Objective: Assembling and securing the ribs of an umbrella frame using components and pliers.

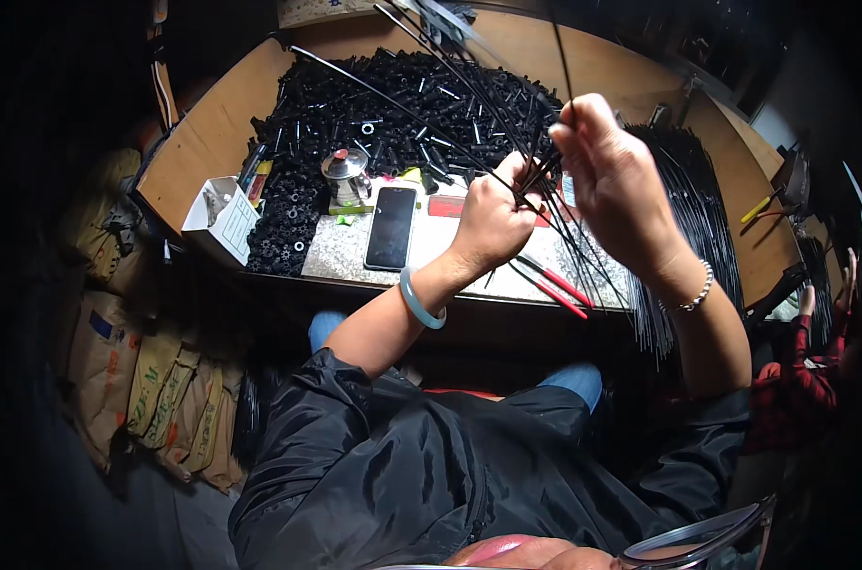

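Observation:
My left hand (495, 220) is closed round a loose bunch of thin black rods (543, 179), which fan out to the upper left and down to the lower right. Just right of it, my right hand (623, 185) is raised with thumb and fingers pinched on a single thin black rod (561, 52) that points up. Below the hands, pliers with red handles (556, 287) lie at the front edge of the worktop. A dark-screened phone (390, 228) and a lidded metal pot (346, 179) are left of my left hand.
A large heap of small black tubular parts (393, 104) fills the back of the wood-sided bench (206, 123). Many long black rods (692, 209) lie at the right. A white carton (224, 218) stands left. A co-worker's hand (808, 299) shows far right; paper sacks (103, 380) stand lower left.

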`<act>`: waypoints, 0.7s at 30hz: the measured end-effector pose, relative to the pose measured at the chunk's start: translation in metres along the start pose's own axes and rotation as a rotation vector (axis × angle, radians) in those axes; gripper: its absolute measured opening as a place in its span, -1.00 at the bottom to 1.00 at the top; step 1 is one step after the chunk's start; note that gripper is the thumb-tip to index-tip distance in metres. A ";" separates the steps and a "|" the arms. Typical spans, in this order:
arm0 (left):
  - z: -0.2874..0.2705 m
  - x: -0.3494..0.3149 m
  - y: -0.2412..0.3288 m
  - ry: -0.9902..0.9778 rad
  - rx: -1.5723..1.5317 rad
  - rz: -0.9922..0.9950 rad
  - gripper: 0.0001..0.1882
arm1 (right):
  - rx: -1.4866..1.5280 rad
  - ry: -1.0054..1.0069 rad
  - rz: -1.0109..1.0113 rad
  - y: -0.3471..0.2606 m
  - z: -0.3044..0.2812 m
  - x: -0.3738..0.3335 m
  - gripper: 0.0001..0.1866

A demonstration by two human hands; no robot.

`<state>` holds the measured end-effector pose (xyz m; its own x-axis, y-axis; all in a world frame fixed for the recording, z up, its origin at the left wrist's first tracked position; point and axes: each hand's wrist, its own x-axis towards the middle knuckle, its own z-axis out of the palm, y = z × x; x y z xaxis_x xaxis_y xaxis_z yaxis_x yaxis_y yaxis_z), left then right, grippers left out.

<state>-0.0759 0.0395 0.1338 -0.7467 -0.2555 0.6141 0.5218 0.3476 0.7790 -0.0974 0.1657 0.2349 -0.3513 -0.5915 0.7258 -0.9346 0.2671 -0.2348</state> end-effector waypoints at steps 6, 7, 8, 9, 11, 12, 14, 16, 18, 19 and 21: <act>-0.001 -0.002 -0.007 -0.106 0.001 -0.159 -0.83 | -0.051 0.202 -0.219 0.001 -0.029 0.028 -0.86; -0.002 -0.003 -0.015 -0.100 -0.045 -0.157 -0.82 | -0.029 0.069 -0.054 -0.003 -0.036 0.027 -0.83; -0.001 -0.004 -0.021 -0.103 -0.047 -0.156 -0.82 | -0.031 0.070 -0.053 -0.001 -0.037 0.027 -0.83; 0.000 -0.005 -0.027 -0.095 -0.073 -0.104 -0.80 | -0.122 0.070 -0.126 0.004 -0.036 0.028 -0.81; -0.001 -0.006 -0.016 -0.126 -0.139 -0.160 -0.77 | -0.258 0.153 -0.268 0.021 -0.043 0.033 -0.78; -0.006 -0.007 -0.018 -0.116 -0.132 -0.160 -0.77 | -0.287 0.235 -0.350 0.030 -0.049 0.037 -0.76; -0.009 -0.008 -0.032 -0.063 -0.115 -0.097 -0.77 | -0.329 0.185 -0.239 0.046 -0.092 0.042 -0.69; 0.001 -0.002 -0.039 -0.017 -0.361 -0.071 -0.73 | -0.338 0.239 -0.172 0.065 -0.139 0.037 -0.65; -0.018 -0.006 -0.017 0.017 -0.170 -0.045 -0.72 | -0.429 0.169 0.048 0.084 -0.167 0.033 -0.65; -0.024 -0.006 -0.014 -0.002 -0.166 -0.051 -0.71 | -0.324 0.135 -0.088 0.091 -0.171 0.030 -0.66; -0.042 -0.010 -0.017 -0.019 -0.204 -0.034 -0.74 | -0.230 0.205 -0.057 0.104 -0.153 0.024 -0.72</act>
<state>-0.0601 -0.0015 0.1202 -0.7721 -0.2464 0.5858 0.5673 0.1483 0.8101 -0.1945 0.2954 0.3270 -0.2579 -0.4508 0.8545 -0.9074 0.4167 -0.0541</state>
